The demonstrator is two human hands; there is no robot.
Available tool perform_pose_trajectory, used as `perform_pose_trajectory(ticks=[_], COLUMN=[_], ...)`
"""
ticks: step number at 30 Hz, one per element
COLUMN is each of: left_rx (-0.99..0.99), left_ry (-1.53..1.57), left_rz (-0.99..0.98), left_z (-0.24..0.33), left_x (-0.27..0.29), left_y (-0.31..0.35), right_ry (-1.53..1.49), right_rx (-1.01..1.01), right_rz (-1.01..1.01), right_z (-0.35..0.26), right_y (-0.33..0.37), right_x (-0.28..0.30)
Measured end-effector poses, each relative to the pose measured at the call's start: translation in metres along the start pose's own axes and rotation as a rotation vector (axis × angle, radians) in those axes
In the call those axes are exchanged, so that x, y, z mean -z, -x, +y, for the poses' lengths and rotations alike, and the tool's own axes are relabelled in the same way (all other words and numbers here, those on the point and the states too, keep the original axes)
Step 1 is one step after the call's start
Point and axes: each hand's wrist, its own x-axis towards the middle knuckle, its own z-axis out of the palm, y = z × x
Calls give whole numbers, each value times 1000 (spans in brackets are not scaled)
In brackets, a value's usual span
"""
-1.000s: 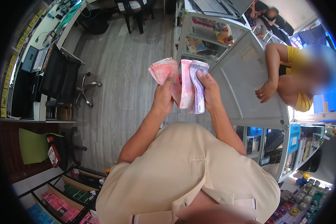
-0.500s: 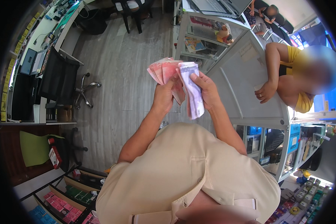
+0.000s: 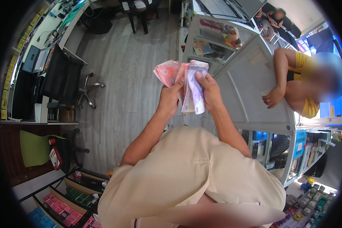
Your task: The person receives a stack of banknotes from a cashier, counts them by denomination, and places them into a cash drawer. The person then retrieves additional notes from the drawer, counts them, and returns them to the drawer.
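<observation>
In front of my chest both hands grip paper banknotes. My left hand is closed on a fan of red banknotes, its thumb pressed over them. Purple banknotes are pinched in my right hand, hanging folded lengthwise with the thumb on top. Between the two hands the stacks come together, and a reddish note stands at the meeting place. Which hand holds that note I cannot tell.
On the right, a person in yellow leans on a white counter with glass shelves. A black office chair stands by the desk at left. A green chair and drawers of small boxes are at lower left.
My hands have come closer together, and the purple notes now lie against the red ones. The view has shifted slightly.
</observation>
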Motion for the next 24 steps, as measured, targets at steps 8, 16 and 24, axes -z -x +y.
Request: perform_pose_trajectory(ticks=[8, 16, 24], left_rx=[-11, 78, -76], left_ry=[24, 89, 13], left_rz=[38, 24, 75], left_z=[19, 54, 83], left_x=[20, 63, 92], left_y=[0, 0, -16], right_ry=[171, -84, -70], right_rx=[-85, -66, -58], right_rz=[-103, -55, -89], right_z=[9, 22, 58], right_y=[-1, -19, -69], right_x=[-22, -65, -91])
